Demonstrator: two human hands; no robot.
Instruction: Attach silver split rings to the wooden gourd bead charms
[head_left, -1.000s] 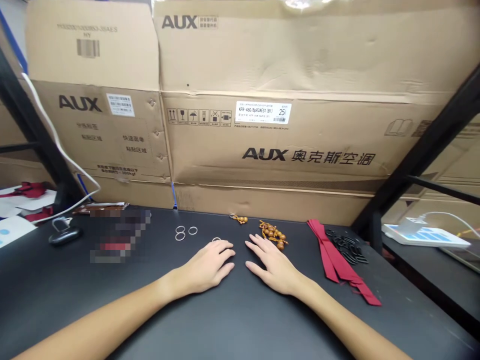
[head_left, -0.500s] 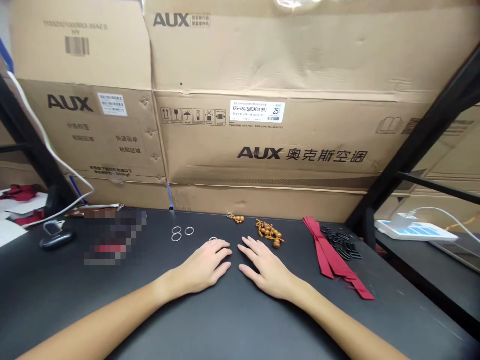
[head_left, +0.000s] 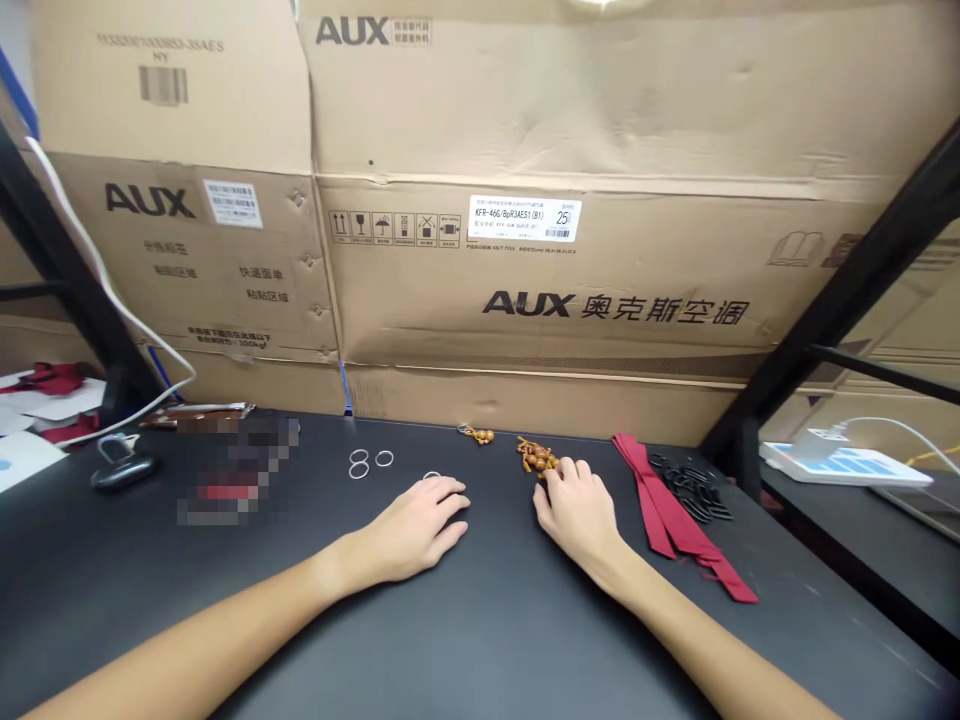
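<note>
Looks like a small craft workbench: a black table (head_left: 480,640) backed by tall AUX-printed cardboard (head_left: 630,120), between slanting black posts (head_left: 832,318). Small supplies lie in separate groups: silver rings (head_left: 359,470), brown beads (head_left: 536,459), red ribbons (head_left: 654,500), black fittings (head_left: 691,487). A white power strip (head_left: 885,468) sits at far right.

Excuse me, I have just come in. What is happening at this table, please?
A person has both bare hands at a black table. The right hand is at the brown beads; whether it holds any is hidden. The left hand rests, partly covering one metal ring; three more rings lie to its left. Red ribbons lie right of the beads.
</note>
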